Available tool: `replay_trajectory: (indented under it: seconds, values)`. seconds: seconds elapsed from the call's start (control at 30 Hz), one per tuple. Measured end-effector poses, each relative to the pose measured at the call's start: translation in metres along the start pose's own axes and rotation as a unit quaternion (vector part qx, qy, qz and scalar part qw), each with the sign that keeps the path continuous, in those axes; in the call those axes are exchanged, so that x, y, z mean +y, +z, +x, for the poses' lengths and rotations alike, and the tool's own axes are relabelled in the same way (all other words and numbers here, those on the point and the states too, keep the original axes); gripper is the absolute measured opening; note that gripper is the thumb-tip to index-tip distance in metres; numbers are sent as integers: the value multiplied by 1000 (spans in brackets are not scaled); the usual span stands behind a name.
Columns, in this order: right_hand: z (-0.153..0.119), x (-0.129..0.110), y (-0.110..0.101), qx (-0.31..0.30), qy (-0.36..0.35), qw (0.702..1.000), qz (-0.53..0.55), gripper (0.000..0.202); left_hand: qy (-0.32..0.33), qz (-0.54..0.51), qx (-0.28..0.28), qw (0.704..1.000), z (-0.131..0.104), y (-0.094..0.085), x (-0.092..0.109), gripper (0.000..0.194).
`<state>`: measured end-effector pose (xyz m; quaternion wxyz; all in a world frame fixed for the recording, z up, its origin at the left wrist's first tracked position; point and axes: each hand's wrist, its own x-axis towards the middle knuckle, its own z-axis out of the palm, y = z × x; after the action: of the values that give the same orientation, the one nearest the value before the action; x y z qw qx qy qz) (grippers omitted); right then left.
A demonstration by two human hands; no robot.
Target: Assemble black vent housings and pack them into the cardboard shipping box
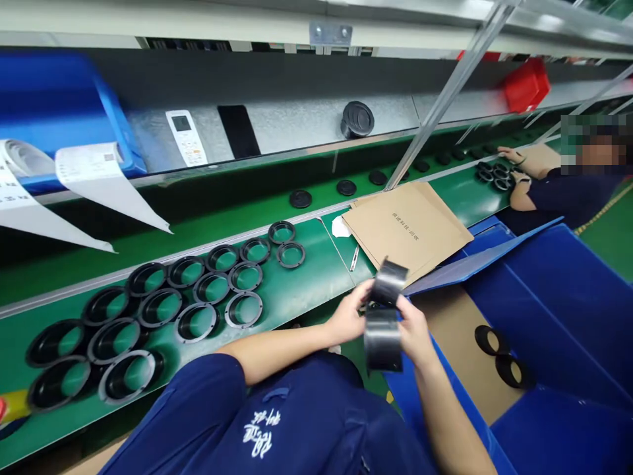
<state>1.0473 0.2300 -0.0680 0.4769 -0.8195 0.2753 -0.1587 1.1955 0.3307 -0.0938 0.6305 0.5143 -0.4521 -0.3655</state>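
Note:
Two short black cylinders are held between my hands, in front of my chest. My left hand [350, 313] has its fingers closed on the upper black cylinder [390, 282], at its left side. My right hand [414, 330] grips the lower black cylinder [383, 340], its fingers reaching the place where the two parts meet. Several black rings [246, 310] lie in rows on the green work surface [301, 290] to the left. Two more black rings [510, 371] lie on cardboard inside the blue box [568, 330] at the right.
Brown cardboard sheets [410, 224] and a cutter [355, 258] lie ahead. Round black discs [301, 198] line the green strip behind. The shelf holds a white remote [186, 137], a black vent [357, 119] and a blue bin [54, 99]. Another person's arm [521, 191] is at far right.

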Motion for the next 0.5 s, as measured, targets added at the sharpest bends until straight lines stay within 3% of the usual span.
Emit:
replay_trajectory:
  seconds: [0.1, 0.2, 0.27, 0.4, 0.5]
  values:
    - [50, -11, 50, -3, -37, 999, -38, 34, -89, 1, 107, 990, 9, -39, -17, 35]
    - [63, -14, 65, 82, -68, 988, -112, 37, -155, 131, 153, 967, 35, -83, -43, 27]
    - [56, -13, 61, 102, -60, 984, -130, 37, -204, 213, 159, 942, 62, -114, -62, 31]
    - [18, -7, 39, 31, -4, 991, -127, 24, -287, 329, 129, 890, 117, -168, -93, 36]
    - [-21, -2, 23, 67, 51, 984, -155, 22, -290, 406, 64, 864, 146, -182, -98, 31]
